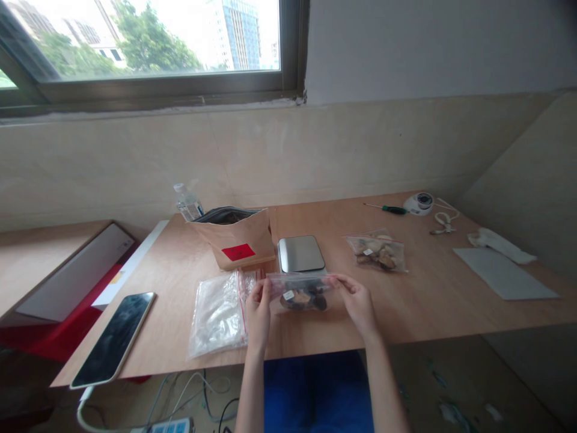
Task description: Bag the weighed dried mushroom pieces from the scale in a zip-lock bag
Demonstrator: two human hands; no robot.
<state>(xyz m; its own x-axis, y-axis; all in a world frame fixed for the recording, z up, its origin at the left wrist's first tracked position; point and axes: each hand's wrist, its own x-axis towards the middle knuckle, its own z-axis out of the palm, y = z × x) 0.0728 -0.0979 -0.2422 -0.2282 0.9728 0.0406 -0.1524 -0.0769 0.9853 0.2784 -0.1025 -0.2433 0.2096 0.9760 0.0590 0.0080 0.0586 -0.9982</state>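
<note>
Both hands grasp one small clear zip bag (301, 293) by its top corners, just above the near edge of the table (433, 300). The left hand (258, 313) pinches the left corner between thumb and bent fingers; the right hand (358, 300) pinches the right corner the same way, so the bag's top edge is stretched flat between them. The bag is thin glossy plastic and holds dark, lumpy dried pieces and a small white label. Both forearms rise from below the table edge, roughly parallel, wrists slightly bent inward, palms turned toward each other. Just beyond the bag lies a flat scale (300, 253) with a smooth grey metal plate and rounded corners. To its left stands a brown paper pouch (237, 237), open at the top, with a red label on its front. Left of the hands lies a crinkled stack of empty zip bags (220, 313) with red seal strips. A second filled bag (377, 252) of brownish pieces lies well right of the scale. A dark phone (115, 337) rests glossy and flat at the table's left edge, and a plastic bottle (188, 202) stands behind the pouch.
</note>
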